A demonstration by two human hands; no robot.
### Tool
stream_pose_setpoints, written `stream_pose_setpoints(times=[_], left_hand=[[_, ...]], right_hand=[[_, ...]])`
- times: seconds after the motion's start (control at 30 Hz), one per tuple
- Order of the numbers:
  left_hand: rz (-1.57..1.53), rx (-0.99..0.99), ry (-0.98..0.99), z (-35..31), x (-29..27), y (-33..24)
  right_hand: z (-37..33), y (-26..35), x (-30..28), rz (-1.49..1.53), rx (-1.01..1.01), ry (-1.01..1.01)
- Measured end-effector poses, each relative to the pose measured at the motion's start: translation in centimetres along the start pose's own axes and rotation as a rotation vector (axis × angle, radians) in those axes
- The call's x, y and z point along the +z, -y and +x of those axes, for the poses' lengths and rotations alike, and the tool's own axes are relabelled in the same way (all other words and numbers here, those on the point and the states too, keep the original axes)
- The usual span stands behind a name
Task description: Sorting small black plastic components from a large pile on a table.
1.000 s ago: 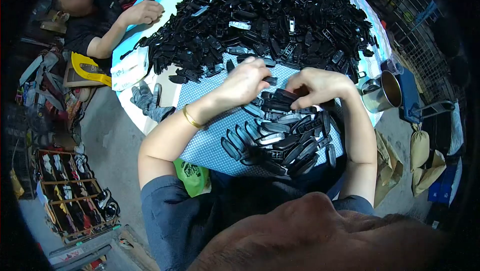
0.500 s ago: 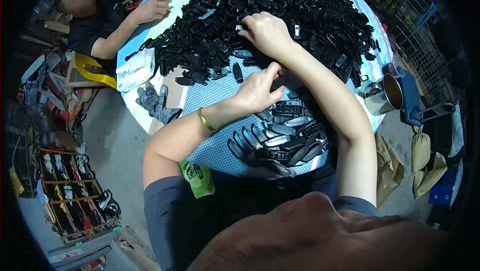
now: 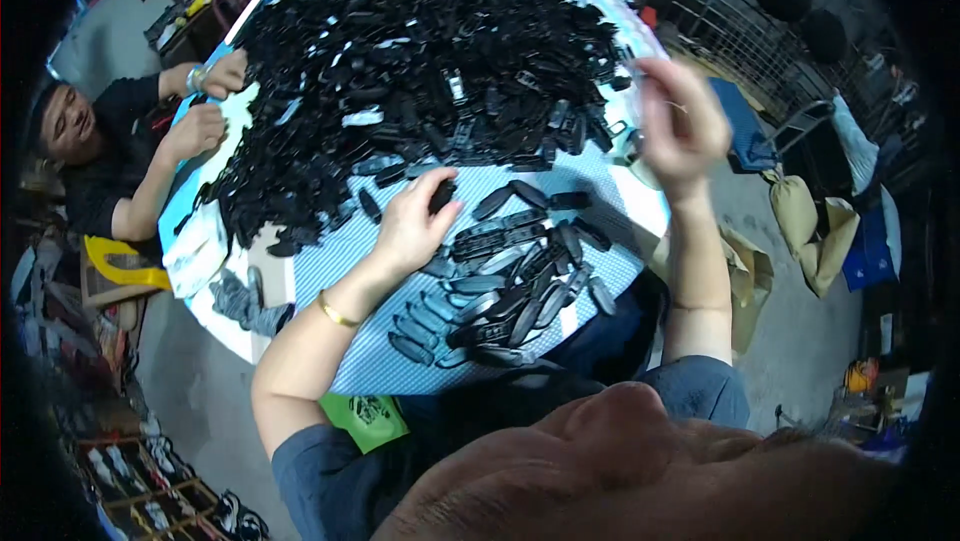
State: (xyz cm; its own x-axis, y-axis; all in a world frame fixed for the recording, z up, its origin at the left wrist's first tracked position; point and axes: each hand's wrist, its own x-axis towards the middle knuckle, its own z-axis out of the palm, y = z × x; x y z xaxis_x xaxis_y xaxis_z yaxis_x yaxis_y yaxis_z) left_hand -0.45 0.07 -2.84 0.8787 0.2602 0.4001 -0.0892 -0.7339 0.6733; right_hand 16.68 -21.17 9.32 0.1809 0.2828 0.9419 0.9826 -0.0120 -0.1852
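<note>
My left hand (image 3: 412, 226), with a gold bracelet at the wrist, is over the patterned table top. Its thumb and fingers close round a small black plastic piece (image 3: 442, 195). At the right edge of the table my right hand (image 3: 686, 126) is raised, its fingers curled and smeared by motion; whether it holds anything cannot be made out. Long oval black plastic pieces (image 3: 545, 306) lie in a loose group nearer to me. Beyond both hands rises a large heap of black plastic parts (image 3: 420, 51).
A co-worker's hands (image 3: 195, 129) rest at the heap's left side. A white packet (image 3: 195, 251) and a grey glove (image 3: 240, 303) lie on the table's left. Green cloth (image 3: 365, 421) hangs below the near edge. Beige sacks (image 3: 800, 206) stand on the floor at right.
My right hand has left the heap and swung right to the table's edge. The view has shifted, and more of the near group of black pieces shows.
</note>
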Motion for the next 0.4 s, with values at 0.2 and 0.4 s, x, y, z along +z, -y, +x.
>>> stream_pose_setpoints(times=[0.2,0.4], left_hand=[[0.027,-0.098,0.087,1.0,-0.1,-1.8],[-0.054,-0.118,0.055,0.7,0.3,-0.5]], right_hand=[[-8.6,-22.7,-14.2,-0.249,0.796,-0.091],[-14.2,-27.0,-7.9,0.161,1.043,0.155]])
